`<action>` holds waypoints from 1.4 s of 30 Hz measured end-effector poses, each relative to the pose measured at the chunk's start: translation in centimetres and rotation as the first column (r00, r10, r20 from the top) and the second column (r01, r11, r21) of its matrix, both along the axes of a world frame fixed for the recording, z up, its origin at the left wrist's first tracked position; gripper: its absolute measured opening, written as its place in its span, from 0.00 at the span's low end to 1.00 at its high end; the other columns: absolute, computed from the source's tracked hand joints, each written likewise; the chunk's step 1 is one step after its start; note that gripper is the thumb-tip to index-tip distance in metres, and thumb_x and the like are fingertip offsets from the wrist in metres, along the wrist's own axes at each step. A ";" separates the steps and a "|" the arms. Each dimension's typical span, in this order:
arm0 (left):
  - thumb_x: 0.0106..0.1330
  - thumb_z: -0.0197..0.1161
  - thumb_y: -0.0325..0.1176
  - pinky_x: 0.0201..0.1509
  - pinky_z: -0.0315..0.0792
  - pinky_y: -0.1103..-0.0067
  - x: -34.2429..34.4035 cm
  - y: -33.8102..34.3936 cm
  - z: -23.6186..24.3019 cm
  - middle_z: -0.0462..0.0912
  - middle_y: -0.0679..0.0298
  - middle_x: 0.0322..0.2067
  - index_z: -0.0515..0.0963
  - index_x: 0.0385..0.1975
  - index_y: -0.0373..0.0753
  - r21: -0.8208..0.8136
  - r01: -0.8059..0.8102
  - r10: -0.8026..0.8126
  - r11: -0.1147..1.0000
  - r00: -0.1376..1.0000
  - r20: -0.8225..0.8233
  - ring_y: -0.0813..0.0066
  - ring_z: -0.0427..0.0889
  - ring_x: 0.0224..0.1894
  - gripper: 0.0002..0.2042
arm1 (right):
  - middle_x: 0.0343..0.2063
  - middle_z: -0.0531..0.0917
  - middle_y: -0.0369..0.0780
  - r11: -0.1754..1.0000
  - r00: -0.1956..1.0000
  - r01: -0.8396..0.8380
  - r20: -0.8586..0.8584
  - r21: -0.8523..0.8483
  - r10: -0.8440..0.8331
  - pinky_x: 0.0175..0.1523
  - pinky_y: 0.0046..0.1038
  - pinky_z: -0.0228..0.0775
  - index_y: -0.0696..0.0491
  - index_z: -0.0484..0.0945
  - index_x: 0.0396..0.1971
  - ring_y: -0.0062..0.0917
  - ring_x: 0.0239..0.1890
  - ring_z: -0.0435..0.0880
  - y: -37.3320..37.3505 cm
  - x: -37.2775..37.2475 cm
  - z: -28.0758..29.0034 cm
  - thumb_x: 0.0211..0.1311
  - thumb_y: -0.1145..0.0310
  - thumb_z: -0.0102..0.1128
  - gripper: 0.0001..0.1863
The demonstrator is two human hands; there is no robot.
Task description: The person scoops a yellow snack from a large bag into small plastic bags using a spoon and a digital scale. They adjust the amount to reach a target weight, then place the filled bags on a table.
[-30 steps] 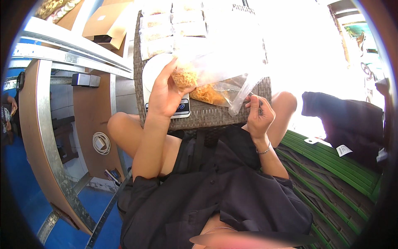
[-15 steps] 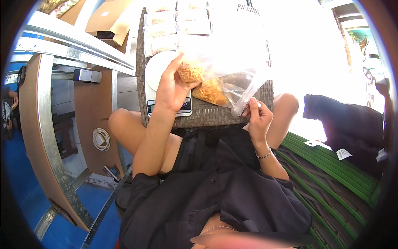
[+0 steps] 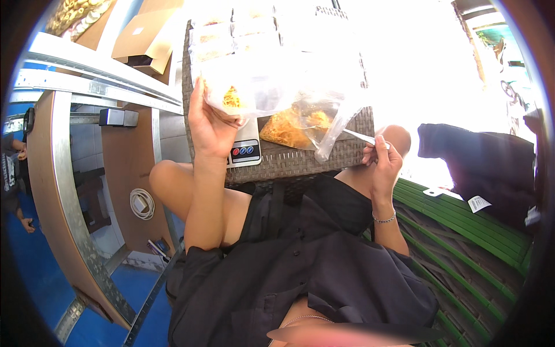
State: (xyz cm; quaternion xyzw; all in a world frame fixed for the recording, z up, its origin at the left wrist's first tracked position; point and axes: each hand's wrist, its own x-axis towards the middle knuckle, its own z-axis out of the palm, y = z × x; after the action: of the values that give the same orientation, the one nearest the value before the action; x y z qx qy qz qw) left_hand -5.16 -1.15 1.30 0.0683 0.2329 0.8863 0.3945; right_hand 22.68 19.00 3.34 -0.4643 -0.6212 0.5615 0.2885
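Several filled packets (image 3: pixel 254 26) are already laid in rows toward the far end of the woven table (image 3: pixel 300 163), and these seem finished. One clear bag (image 3: pixel 248 99) with yellow shreds (image 3: pixel 232 97) inside is gripped by the fingers of the left hand (image 3: pixel 213 132) near the scale (image 3: pixel 245 151); whether it is sealed cannot be told. More shreds are left in a larger bag (image 3: pixel 284 129), rested on the table beside the scale. A slim pale tool (image 3: pixel 359 137) is pinched by the right hand (image 3: pixel 384 165).

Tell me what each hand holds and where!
The left hand holds a clear bag by its left side; the right hand, a thin tool by its near end.
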 end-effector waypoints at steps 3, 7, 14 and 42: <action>0.72 0.51 0.54 0.32 0.73 0.71 -0.2 -0.1 -0.2 0.81 0.66 0.49 0.74 0.55 0.45 0.005 -0.002 0.002 1.000 1.000 0.005 0.69 0.80 0.46 0.22 | 0.21 0.81 0.36 0.997 0.997 0.076 -0.017 -0.005 -0.076 0.29 0.18 0.66 0.58 0.81 0.29 0.17 0.20 0.75 0.6 1.0 0.7 0.75 0.61 0.55 0.17; 0.73 0.50 0.52 0.44 0.77 0.66 0.4 0.6 -0.2 0.79 0.64 0.54 0.72 0.59 0.43 -0.196 -0.175 0.200 0.965 0.974 0.110 0.67 0.79 0.53 0.23 | 0.21 0.80 0.36 0.988 0.990 0.139 -0.034 0.064 -0.137 0.29 0.19 0.67 0.57 0.80 0.28 0.17 0.21 0.75 1.7 2.9 1.1 0.75 0.62 0.54 0.16; 0.76 0.51 0.45 0.60 0.73 0.64 0.5 1.0 0.4 0.78 0.61 0.57 0.71 0.60 0.38 -0.218 -0.220 0.238 0.951 0.969 0.061 0.65 0.77 0.58 0.21 | 0.20 0.76 0.33 0.967 0.980 0.177 -0.128 0.183 -0.155 0.25 0.20 0.68 0.54 0.77 0.28 0.16 0.21 0.74 3.7 5.9 3.1 0.74 0.64 0.55 0.13; 0.76 0.51 0.51 0.23 0.75 0.75 0.8 -0.1 2.9 0.85 0.61 0.37 0.74 0.51 0.39 -0.169 -0.121 0.133 0.978 0.989 0.066 0.73 0.85 0.32 0.21 | 0.21 0.83 0.37 0.341 0.792 -0.433 0.171 0.835 0.586 0.30 0.20 0.70 0.63 0.82 0.28 0.16 0.22 0.79 -3.0 -16.6 15.0 0.73 0.66 0.58 0.17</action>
State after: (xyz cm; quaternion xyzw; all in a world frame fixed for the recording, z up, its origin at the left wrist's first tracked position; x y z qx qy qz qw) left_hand -4.39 -1.21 4.17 -0.0138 0.2938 0.8894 0.3500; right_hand 6.13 16.02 18.31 -0.0003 -0.8988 0.2856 0.3325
